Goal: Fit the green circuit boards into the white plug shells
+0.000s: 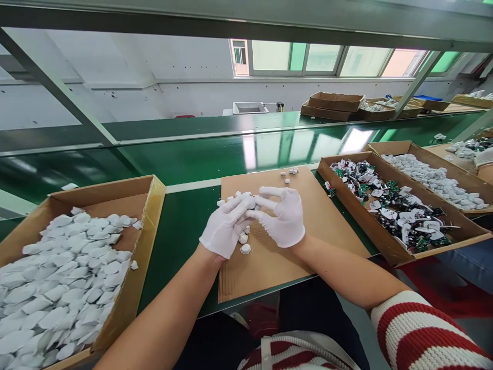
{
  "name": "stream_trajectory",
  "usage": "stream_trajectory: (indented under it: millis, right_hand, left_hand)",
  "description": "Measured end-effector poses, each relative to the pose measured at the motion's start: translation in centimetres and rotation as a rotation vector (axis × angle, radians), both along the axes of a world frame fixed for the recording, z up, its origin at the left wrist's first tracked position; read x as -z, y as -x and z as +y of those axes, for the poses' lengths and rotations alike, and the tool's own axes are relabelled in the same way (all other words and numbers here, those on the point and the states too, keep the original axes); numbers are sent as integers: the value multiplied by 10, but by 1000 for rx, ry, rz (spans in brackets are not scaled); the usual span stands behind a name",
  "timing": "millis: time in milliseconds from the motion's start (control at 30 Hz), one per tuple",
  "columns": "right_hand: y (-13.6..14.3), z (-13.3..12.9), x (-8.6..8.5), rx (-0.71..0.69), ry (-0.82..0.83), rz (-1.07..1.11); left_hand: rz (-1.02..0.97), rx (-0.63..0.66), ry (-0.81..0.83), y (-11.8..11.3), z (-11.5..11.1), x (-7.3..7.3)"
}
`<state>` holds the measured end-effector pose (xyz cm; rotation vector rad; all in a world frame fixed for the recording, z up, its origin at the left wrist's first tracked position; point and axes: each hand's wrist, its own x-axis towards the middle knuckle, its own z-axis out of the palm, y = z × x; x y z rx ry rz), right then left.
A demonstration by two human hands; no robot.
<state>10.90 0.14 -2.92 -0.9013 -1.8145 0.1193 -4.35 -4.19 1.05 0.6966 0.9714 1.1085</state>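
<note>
My left hand (226,226), in a white glove, is over the left edge of a cardboard sheet (285,267), its fingers closed around a small white piece. My right hand (283,218), gloved too, meets it from the right; its thumb and fingertips touch the same spot, and what they pinch is too small to make out. Several small white round pieces (245,248) lie on the cardboard beside and behind my left hand. A few more white pieces (294,170) rest near the sheet's far edge.
At left a cardboard box (154,226) holds many white pieces. Another box (396,257) at right holds small circuit boards with wires and white parts; beyond it is a box of white pieces (435,177). A person's gloved hand (484,156) shows at the right edge.
</note>
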Motion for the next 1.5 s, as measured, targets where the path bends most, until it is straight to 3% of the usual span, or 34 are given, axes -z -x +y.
stream_trajectory:
  millis: [200,367,567,700,767,867,933,1033,1100,1233,1400,1500]
  right_hand:
    - [3,-8,-6,57,80,-143]
    - [1,0,-2,44,49,-100]
    - [-1,7,-3,-73,100,-67]
    - [1,6,-8,-243,136,-137]
    - [1,4,-9,-256,152,-52]
    - [-3,3,-8,-281,279,157]
    - [-7,6,-7,-378,412,280]
    - [-11,12,-7,-540,604,365]
    - [-12,14,-7,-569,669,354]
    - [-8,10,-7,-533,597,280]
    - [-4,7,-5,-386,445,251]
    - [-6,10,-7,-412,364,196]
  left_hand:
    - [84,-74,4,-8,-4,0]
    - [76,-30,14,-4,-1,1]
    - [-45,98,26,3,1,4]
    - [93,-17,2,2,1,7]
    - [90,0,-6,4,2,5]
    - [-90,163,-26,12,3,1]
    - [-145,227,-42,16,4,-1]
    - [-70,164,-45,15,4,2]
    - [-23,94,-43,12,3,5]
    - [46,14,-34,8,2,7]
    - [-5,94,-51,9,3,5]
    - [20,73,-48,10,3,5]
